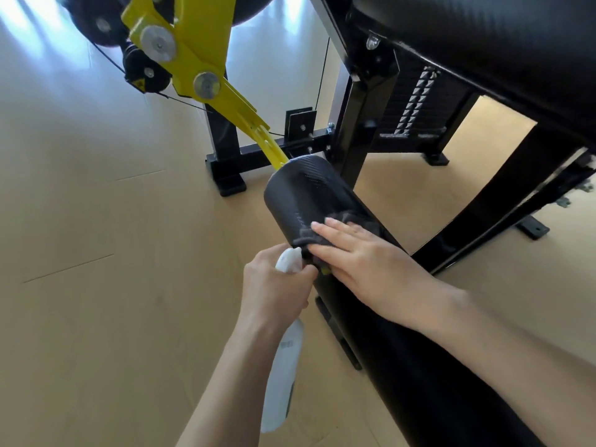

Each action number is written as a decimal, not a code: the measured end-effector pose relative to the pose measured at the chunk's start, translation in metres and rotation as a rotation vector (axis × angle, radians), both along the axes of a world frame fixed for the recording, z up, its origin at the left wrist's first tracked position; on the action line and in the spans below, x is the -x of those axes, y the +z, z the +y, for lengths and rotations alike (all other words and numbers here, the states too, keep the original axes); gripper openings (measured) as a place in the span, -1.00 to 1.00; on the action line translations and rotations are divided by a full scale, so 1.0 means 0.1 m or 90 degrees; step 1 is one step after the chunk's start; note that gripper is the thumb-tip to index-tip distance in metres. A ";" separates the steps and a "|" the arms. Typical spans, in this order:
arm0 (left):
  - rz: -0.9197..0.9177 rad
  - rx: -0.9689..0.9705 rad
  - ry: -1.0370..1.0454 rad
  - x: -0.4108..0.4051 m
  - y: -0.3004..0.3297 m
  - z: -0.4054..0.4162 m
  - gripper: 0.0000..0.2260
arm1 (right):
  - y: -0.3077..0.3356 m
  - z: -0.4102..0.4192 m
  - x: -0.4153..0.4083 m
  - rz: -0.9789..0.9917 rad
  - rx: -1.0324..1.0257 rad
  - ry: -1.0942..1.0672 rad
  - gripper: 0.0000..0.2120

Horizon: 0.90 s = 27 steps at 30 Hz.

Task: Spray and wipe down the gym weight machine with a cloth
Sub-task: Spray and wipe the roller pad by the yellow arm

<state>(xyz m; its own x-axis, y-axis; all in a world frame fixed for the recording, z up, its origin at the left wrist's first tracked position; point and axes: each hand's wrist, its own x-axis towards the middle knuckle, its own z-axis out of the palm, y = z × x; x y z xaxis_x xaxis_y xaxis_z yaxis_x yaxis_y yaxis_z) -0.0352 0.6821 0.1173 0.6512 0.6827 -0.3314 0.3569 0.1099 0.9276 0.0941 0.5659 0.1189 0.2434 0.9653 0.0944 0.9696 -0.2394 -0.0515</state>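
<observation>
A black padded roller (306,191) of the weight machine runs from the centre down to the lower right. My right hand (364,266) lies flat with straight fingers on a dark grey cloth (351,221), pressing it onto the roller's top. My left hand (274,285) grips the neck of a white spray bottle (283,379), just left of the roller; the bottle's nozzle (288,258) points up toward the cloth, and its body hangs down along my forearm.
A yellow lever arm (200,59) with silver bolts reaches down to the roller's far end. The black frame post (364,124), the weight stack (416,104) and a black padded seat (483,37) stand at the upper right. Light wooden floor (96,221) spreads to the left.
</observation>
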 end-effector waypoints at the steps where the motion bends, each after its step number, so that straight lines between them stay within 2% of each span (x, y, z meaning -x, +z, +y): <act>1: 0.005 0.000 -0.001 -0.01 0.00 0.00 -0.71 | 0.04 0.22 -0.10 0.008 0.026 0.006 -0.62; 4: 0.023 -0.017 -0.007 -0.05 -0.03 0.00 -0.87 | 0.17 0.88 -0.37 0.015 0.075 0.014 -0.60; 8: 0.027 0.005 -0.010 -0.09 -0.06 -0.03 -0.81 | 0.12 1.23 -0.44 -0.043 0.099 0.020 -0.62; 11: 0.017 0.029 -0.004 -0.12 -0.05 -0.03 -0.93 | 0.06 0.76 -0.33 -0.032 0.049 -0.003 -0.60; 14: 0.003 0.035 -0.004 -0.13 -0.08 0.00 -0.94 | 0.01 0.01 -0.06 -0.014 -0.038 -0.010 -0.59; 17: 0.000 0.012 -0.001 -0.15 -0.11 0.02 -0.86 | -0.03 -0.29 -0.01 -0.007 -0.042 0.021 -0.60; 23: 0.004 -0.011 0.004 -0.18 -0.12 0.03 -0.81 | 0.15 0.79 -0.73 0.108 0.022 0.023 -0.63; 27: -0.002 -0.013 0.031 -0.22 -0.13 0.03 -0.79 | 0.18 1.36 -0.96 0.193 -0.039 -0.052 -0.62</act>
<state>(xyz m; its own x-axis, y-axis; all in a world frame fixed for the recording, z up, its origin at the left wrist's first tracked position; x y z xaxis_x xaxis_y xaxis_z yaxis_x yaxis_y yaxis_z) -0.0134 0.6849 0.1048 0.6187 0.7201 -0.3141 0.3481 0.1072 0.9313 0.1905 0.7015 0.1364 0.3452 0.9364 0.0630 0.8859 -0.3029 -0.3512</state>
